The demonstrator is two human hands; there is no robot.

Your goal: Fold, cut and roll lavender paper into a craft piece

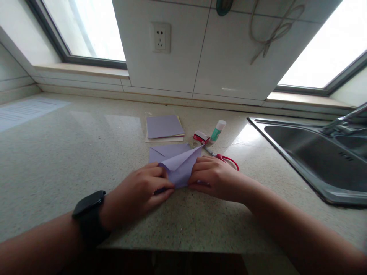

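A partly folded sheet of lilac paper [179, 165] lies on the speckled stone counter [71, 152] in front of me. My left hand [140, 193], with a black watch on its wrist, pinches the paper's near left edge. My right hand [213, 177] presses down on its right side, fingers curled over the fold. One flap of the paper points up and to the right. Both hands touch the sheet from opposite sides.
A stack of lilac and cream paper [164, 128] lies behind the sheet. A glue stick [217, 131], a small red item [200, 136] and red-handled scissors [225, 157] sit to the right. A steel sink [315, 156] fills the far right. A wall socket [161, 37] is above.
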